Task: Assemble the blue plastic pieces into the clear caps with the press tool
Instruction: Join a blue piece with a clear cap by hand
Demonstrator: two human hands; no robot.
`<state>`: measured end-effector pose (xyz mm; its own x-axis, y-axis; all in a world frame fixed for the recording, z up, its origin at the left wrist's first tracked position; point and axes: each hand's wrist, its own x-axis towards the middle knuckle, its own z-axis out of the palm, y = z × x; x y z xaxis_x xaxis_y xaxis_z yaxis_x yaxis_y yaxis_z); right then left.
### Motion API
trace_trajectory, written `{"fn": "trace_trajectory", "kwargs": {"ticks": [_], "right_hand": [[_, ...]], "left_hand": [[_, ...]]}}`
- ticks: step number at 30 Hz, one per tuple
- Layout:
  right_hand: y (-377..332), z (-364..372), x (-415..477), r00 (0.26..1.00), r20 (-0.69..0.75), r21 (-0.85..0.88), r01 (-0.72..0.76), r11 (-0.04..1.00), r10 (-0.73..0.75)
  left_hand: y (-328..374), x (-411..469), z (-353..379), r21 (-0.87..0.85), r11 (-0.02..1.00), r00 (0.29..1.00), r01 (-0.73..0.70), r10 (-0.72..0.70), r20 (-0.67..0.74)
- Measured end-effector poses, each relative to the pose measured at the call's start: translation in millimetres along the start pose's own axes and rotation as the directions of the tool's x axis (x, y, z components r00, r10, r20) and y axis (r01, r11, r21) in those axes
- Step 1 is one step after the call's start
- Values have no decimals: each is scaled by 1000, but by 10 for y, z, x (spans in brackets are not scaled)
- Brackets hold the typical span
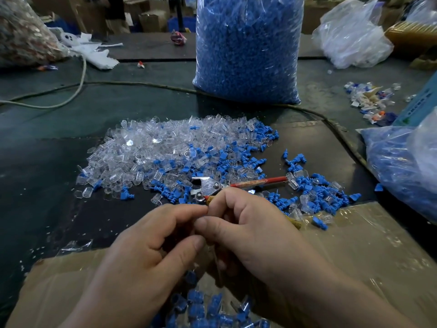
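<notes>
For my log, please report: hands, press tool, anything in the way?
Right hand grips press tool. Left hand curled at right fingertips, any piece hidden. Clear caps, blue pieces piled beyond; nothing in the way.

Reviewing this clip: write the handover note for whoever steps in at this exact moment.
Left hand: fingertips curled against the right's; what they pinch is hidden.
Right hand: grips the press tool by its wrapped handle, handles spread.
Clear caps heaped on the table, loose blue pieces to their right, bag of blue pieces behind.
Done: assembled caps in the cardboard box.
Left: most of the heap.
</notes>
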<state>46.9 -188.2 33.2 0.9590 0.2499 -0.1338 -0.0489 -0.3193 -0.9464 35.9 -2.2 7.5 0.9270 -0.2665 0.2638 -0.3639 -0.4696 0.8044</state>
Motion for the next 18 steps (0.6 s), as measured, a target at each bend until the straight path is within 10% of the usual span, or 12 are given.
{"fn": "trace_trajectory", "kwargs": {"ticks": [3,9,18], "right_hand": [[-25,3,-27,998,58,-22,-12,1000,13],[-9,-72,-47,981,-9,-607,150,780,-196],[93,47,54,939,152,-777,306,550,-308]], "left_hand": [[23,12,36,28,999,997,28,-26,-78],[-15,13,17,109,973,953,205,-173,-249],[-3,27,36,112,964,965,242,-228,-127]]}}
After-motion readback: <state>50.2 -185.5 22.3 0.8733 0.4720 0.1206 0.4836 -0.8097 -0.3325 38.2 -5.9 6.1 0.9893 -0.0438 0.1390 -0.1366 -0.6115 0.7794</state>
